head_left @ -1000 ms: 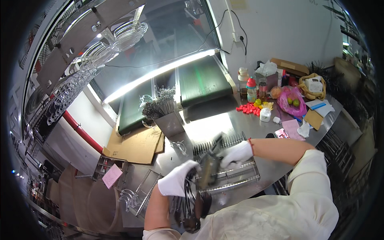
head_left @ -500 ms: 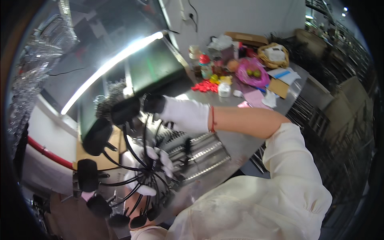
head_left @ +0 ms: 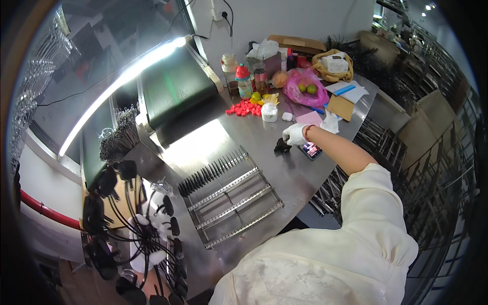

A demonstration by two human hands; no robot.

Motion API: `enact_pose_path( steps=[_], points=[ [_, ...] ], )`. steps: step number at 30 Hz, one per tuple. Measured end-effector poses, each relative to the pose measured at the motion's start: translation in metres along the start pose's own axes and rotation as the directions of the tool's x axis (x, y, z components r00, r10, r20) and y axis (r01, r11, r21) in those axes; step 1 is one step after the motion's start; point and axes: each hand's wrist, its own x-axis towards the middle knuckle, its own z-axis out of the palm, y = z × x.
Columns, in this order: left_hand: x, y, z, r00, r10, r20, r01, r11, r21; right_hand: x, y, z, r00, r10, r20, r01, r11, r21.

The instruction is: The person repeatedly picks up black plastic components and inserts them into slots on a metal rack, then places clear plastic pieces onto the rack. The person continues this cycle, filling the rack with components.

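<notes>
My left hand (head_left: 155, 218), in a white glove, is closed round the middle of a bundle of black cables (head_left: 146, 235) at the lower left. The cables fan out in curves, each ending in a blocky black plug (head_left: 94, 213); metal-looking prongs show on some. Far to the right, my gloved right hand (head_left: 294, 135) has its fingers closed at a small black clump (head_left: 281, 147) on the steel table, whose kind I cannot make out. Just beside that hand lies a lit phone (head_left: 311, 150), partly covered by my wrist.
A metal slotted rack (head_left: 235, 207) with a row of black pointed pieces (head_left: 211, 175) lies mid-table. Beyond are a green conveyor belt (head_left: 175, 89), a bright tube light (head_left: 122, 81), red pieces (head_left: 245, 108), bottles (head_left: 243, 84) and a pink bag (head_left: 310, 96). Thin wires (head_left: 119, 140) stand bunched at left.
My right hand has left the cable bundle and moved right across the table to the black clump by the phone. My left hand has lowered the bundle toward the lower left.
</notes>
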Motion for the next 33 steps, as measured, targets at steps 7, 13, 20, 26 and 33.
enact_pose_path(
  steps=[7, 13, 20, 26, 33],
  points=[
    [-0.005, -0.018, -0.022, 0.995, 0.076, 0.071, -0.070, 0.994, -0.084, 0.076, 0.008, 0.067, 0.961, -0.125, -0.245, 0.096, 0.987, -0.126],
    [-0.010, -0.028, -0.028, 0.997, 0.003, 0.072, 0.001, 0.998, -0.060, 0.074, -0.014, 0.059, 0.965, -0.043, -0.258, -0.053, 0.933, -0.355],
    [-0.006, -0.044, -0.022, 0.973, -0.071, 0.220, 0.103, 0.985, -0.138, -0.044, -0.170, -0.025, 0.448, -0.603, -0.660, 0.572, 0.761, -0.306],
    [0.003, -0.004, 0.042, 0.921, -0.313, 0.232, 0.339, 0.937, -0.081, -0.124, -0.270, -0.058, 0.290, -0.880, -0.377, 0.781, 0.445, -0.438],
    [0.006, 0.022, 0.005, 0.932, -0.197, 0.304, -0.262, 0.213, 0.941, -0.078, -0.226, -0.043, 0.465, -0.510, 0.724, 0.565, 0.800, 0.200]
  ],
)
